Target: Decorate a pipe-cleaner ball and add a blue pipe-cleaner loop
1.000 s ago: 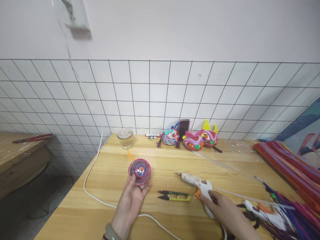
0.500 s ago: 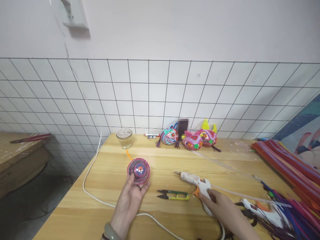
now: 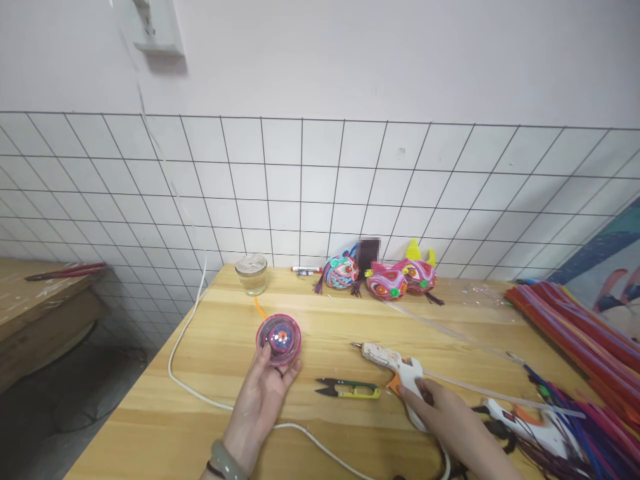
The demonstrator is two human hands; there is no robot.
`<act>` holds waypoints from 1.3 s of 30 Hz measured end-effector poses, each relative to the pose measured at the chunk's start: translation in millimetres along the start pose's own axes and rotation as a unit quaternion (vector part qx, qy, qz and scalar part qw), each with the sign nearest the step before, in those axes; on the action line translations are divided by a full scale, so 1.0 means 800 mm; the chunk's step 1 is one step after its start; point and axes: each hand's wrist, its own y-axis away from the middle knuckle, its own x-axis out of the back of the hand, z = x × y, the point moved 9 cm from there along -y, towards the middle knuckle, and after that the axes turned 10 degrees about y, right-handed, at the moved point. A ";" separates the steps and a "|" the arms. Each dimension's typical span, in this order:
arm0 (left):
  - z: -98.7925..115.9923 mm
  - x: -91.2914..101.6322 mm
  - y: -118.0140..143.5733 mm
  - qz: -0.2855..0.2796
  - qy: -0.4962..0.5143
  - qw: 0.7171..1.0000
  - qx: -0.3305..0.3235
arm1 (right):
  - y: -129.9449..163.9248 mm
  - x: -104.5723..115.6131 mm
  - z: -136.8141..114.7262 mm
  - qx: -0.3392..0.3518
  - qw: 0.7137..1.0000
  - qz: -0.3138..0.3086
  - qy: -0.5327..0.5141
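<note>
A workroom corner with a white wall and a pale wooden desk.

The upper wall [image 3: 380, 60] is plain white; a black wire grid [image 3: 320, 193] covers its lower half, running down to the desk [image 3: 220, 347], which is pushed against it. A white socket box [image 3: 153, 27] is mounted high on the left. Left of the desk lies a grey floor [image 3: 65, 407], and beyond it stands a second wooden surface [image 3: 35, 300]. A colourful painted panel [image 3: 607, 267] leans at the far right. The light is soft and even.

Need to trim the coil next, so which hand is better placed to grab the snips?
Probably the right hand: the snips lie between the hands, but it only rests on the glue gun, while the left hand holds the coil.
</note>
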 end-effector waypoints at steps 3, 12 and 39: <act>0.000 0.001 0.000 0.001 0.001 1.000 0.000 | 0.001 0.004 -0.001 0.003 1.000 0.015 -0.006; 0.000 0.000 0.001 -0.001 0.005 1.000 -0.001 | -0.001 0.001 -0.002 0.016 1.000 0.019 0.000; 0.000 -0.005 0.005 -0.013 0.011 1.000 0.005 | -0.004 -0.006 0.001 0.008 1.000 -0.008 0.000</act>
